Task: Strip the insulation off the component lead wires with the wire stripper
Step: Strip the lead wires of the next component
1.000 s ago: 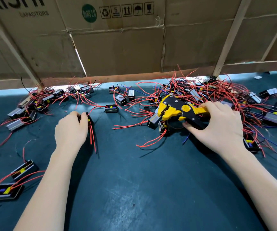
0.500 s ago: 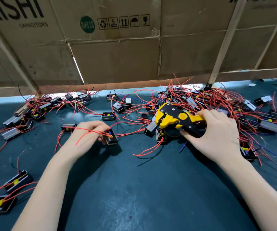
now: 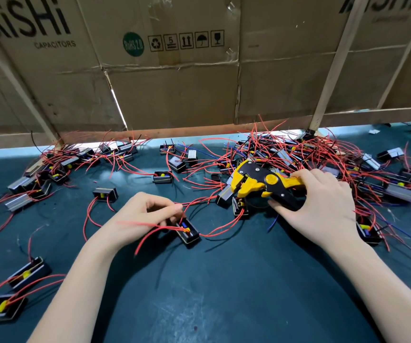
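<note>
Left hand (image 3: 140,216) at centre of table (image 3: 224,293), fingers curled, pinching thin red lead wires (image 3: 214,233) where they leave a small black component (image 3: 189,233). Component lies on the table just at 4 o'clock of the fingertips. Right hand (image 3: 323,206) at 3 o'clock of it, grip wrapped round the handles of the yellow-and-black wire stripper (image 3: 261,185); tool head points toward 9 o'clock, near the wires but apart from them. Pile of unstripped components (image 3: 323,164) tangled behind the tool, toward 1 o'clock.

Handling, judged: leads look light, limp, springy, likely to flick away and snag neighbours. Best held close behind the free end, so the tip stays straight for the stripper. Component seems light; may drag when the wire is pulled.
</note>
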A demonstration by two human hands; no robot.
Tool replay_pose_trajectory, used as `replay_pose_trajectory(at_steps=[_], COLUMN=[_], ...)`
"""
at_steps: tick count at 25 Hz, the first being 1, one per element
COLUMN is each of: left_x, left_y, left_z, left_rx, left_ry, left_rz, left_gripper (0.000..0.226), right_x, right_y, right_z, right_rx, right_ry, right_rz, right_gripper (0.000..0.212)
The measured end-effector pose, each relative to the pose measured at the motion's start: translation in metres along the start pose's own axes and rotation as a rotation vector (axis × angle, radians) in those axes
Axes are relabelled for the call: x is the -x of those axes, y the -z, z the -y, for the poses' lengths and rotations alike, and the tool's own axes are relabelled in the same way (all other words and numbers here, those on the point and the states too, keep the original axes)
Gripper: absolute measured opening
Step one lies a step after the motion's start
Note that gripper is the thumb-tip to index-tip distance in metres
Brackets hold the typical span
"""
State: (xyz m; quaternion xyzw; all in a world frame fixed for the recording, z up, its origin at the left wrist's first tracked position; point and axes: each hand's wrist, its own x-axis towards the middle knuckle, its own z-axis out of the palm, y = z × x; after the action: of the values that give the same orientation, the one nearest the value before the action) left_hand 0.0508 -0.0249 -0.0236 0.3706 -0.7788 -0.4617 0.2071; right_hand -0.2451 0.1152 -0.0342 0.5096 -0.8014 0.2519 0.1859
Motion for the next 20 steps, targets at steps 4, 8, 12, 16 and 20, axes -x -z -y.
replay_pose_trajectory(at_steps=[4,8,12,16,20], left_x=[-0.002,0.002,0.004,0.004,0.003], left_y=[-0.013,-0.018,-0.018,-0.019,-0.026], left_z=[-0.006,-0.013,-0.016,-0.016,-0.018], left_rx=[-0.021,0.010,0.034,0.055,0.083], left_ry=[-0.098,-0.171,-0.172,-0.153,-0.114], left_rz=[0.040,0.152,0.192,0.166,0.094], left_gripper=[0.006,0.010,0.010,0.007,0.004], right_x=[0.000,0.001,0.000,0.000,0.000], right_y=[0.000,0.000,0.000,0.000,0.000], right_z=[0.001,0.001,0.000,0.001,0.001], right_rx=[-0.003,-0.009,-0.009,-0.016,-0.034], right_ry=[0.004,0.010,0.008,0.008,-0.011], right_rz=[-0.001,-0.004,0.005,0.006,-0.010], right_gripper=[0.057,0.056,0.056,0.056,0.055])
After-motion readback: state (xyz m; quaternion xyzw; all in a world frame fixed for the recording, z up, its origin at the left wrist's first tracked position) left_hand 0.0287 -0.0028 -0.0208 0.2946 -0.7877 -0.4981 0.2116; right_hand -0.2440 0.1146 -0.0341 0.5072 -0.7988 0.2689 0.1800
